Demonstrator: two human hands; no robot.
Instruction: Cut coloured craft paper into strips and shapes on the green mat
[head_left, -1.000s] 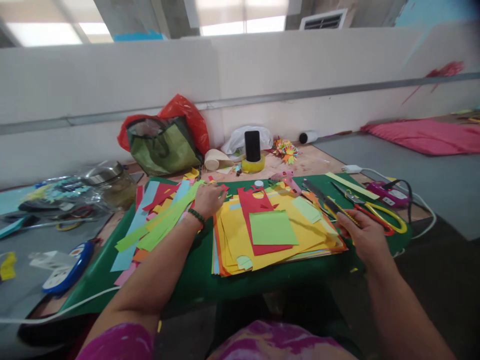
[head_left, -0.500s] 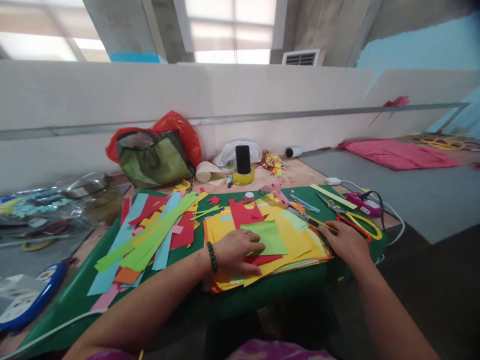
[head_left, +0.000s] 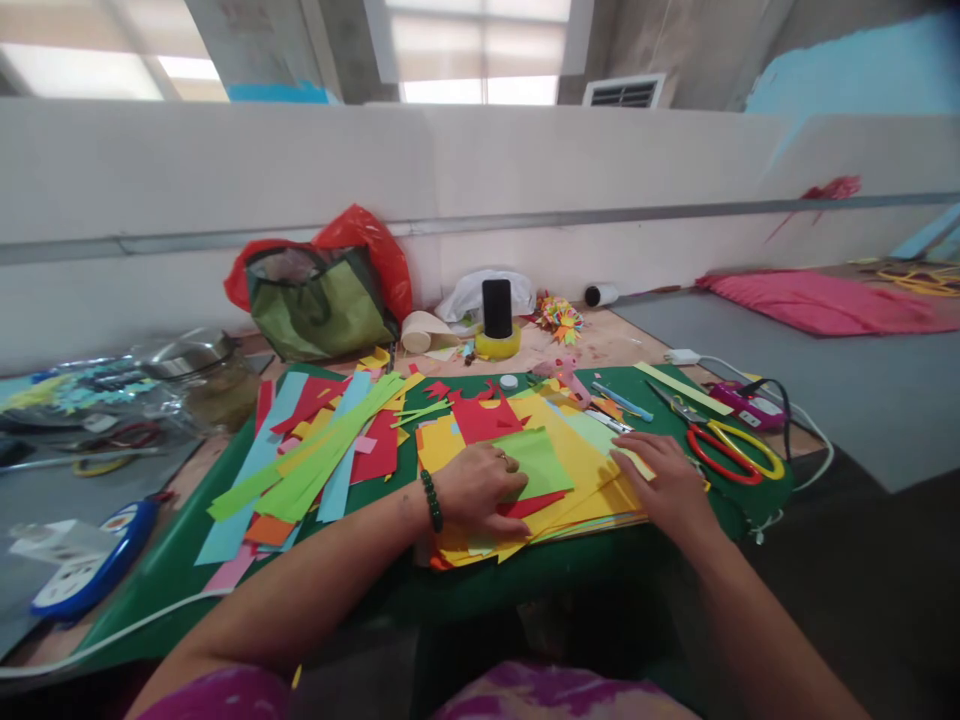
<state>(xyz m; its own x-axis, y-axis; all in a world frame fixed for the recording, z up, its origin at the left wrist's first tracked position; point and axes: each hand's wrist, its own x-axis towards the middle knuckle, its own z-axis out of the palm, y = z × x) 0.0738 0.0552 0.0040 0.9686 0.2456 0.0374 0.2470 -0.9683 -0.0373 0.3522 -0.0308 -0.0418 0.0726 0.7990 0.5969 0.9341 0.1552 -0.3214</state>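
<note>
My left hand [head_left: 480,488] lies on a stack of yellow paper [head_left: 581,500], its thumb apart from the bent fingers. Those fingers rest on a light green paper square [head_left: 541,462], which lies over red paper [head_left: 484,417] with cut-out gaps. At the stack's right edge is my right hand [head_left: 667,485], fingers stretched leftward over the sheets. A pale paper edge shows between its thumb and forefinger. Just beyond the fingertips lies the silver end of a slim tool [head_left: 609,421]; the hand hides the rest. Scissors [head_left: 727,440] with red and yellow handles lie right of it.
Loose paper strips [head_left: 322,460] cover the left of the green cloth [head_left: 176,560]. A pink glue gun [head_left: 568,382] lies behind the stack. A phone [head_left: 496,308] stands on a tape roll [head_left: 498,343]. A blue power strip [head_left: 94,565] and glass jar [head_left: 214,385] are at left.
My right hand has moved left from the slim tool's dark handle end onto the stack's right edge. My left hand stays on the green square. The view has shifted slightly.
</note>
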